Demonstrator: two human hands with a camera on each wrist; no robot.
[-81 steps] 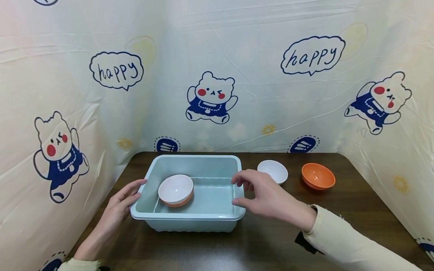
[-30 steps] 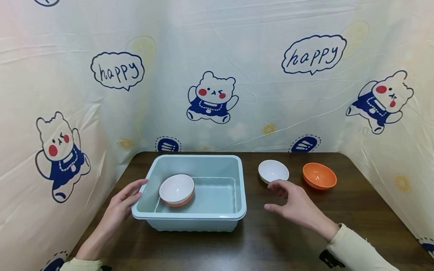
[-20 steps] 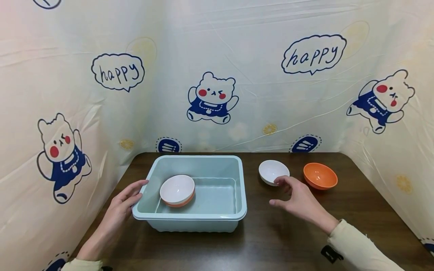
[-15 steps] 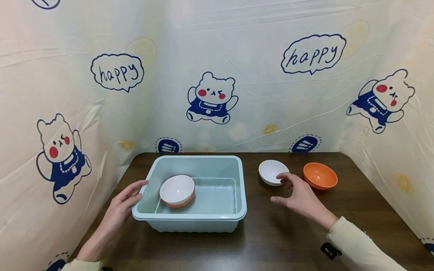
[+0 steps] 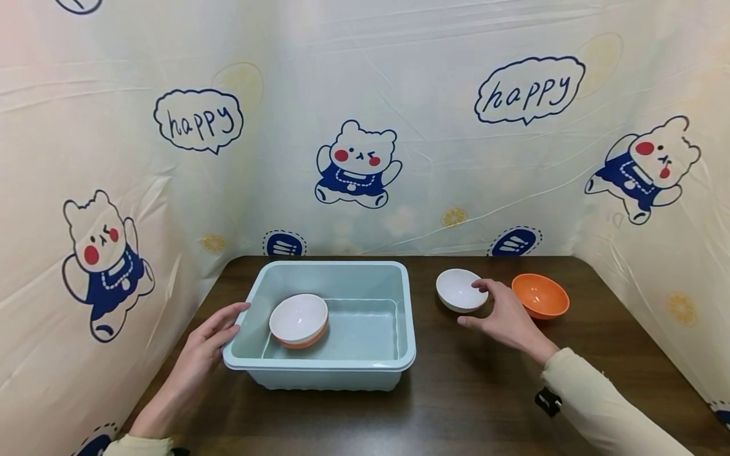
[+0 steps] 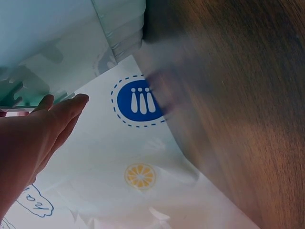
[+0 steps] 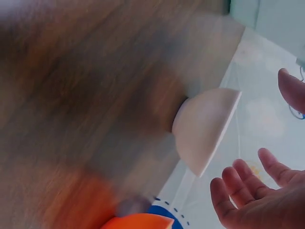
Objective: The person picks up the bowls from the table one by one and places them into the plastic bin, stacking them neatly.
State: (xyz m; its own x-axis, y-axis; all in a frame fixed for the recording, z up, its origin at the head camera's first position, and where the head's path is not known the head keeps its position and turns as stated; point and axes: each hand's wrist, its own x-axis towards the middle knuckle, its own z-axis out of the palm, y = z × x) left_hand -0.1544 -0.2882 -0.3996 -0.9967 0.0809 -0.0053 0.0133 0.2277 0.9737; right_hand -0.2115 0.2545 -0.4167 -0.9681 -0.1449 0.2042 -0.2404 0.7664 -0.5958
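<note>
In the head view, my left hand [image 5: 196, 351] rests at the left rim of a pale blue plastic tub [image 5: 319, 364], its fingertips at the edge. The left wrist view shows the fingers [image 6: 62, 114] of that hand extended by the tub's side. Inside the tub, a white bowl [image 5: 298, 316] sits in an orange bowl [image 5: 305, 344]. My right hand [image 5: 507, 320] hovers at the right side of another white bowl [image 5: 456, 291], thumb and fingers spread. In the right wrist view, a gap shows between the fingers [image 7: 243, 179] and this white bowl [image 7: 205, 129].
An orange bowl [image 5: 540, 296] stands on the dark wooden table [image 5: 456, 405], right of the white bowl and close behind my right hand. A printed curtain [image 5: 433, 126] with cartoon bears encloses the table at the back and sides.
My right hand has moved from the tub's right rim over to the white bowl on the table, lately edging nearer its rim. My left hand has stayed at the tub.
</note>
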